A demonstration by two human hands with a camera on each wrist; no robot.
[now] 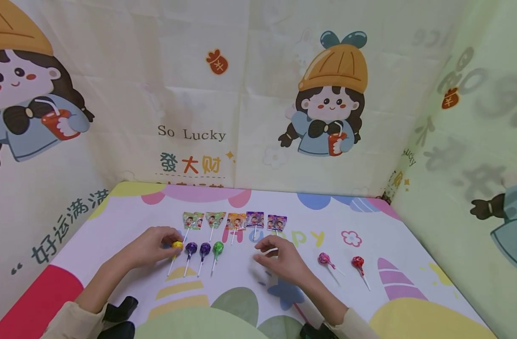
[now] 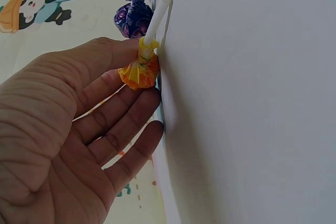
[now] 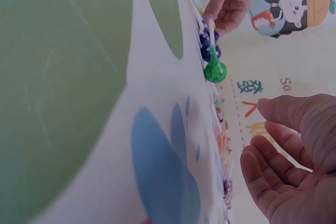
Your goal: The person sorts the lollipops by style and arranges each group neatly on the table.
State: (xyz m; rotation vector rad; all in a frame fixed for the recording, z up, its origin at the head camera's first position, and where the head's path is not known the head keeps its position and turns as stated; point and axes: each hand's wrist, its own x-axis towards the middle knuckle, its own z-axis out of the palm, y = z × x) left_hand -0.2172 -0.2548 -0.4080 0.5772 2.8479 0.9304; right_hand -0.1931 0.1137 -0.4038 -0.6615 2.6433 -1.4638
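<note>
My left hand [image 1: 154, 245] pinches the yellow lollipop [image 2: 140, 72] at its wrapped head, with thumb and forefinger on the wrapper; its stick points toward me. To the right of it, two purple lollipops [image 1: 191, 249] and a green lollipop [image 1: 218, 248] lie side by side, sticks also toward me. My right hand [image 1: 281, 259] hovers over the middle of the table with fingers loosely bent and nothing in them. In the right wrist view, the green lollipop [image 3: 215, 71] shows beyond the thumb of that hand.
Several flat-wrapped lollipops [image 1: 236, 221] form a row farther back, in green, orange and purple wrappers. On the right lie a pink lollipop [image 1: 324, 258] and a red lollipop [image 1: 357, 263]. The table [image 1: 283, 207] has a printed cover, with a printed cloth [image 1: 258, 94] hanging behind.
</note>
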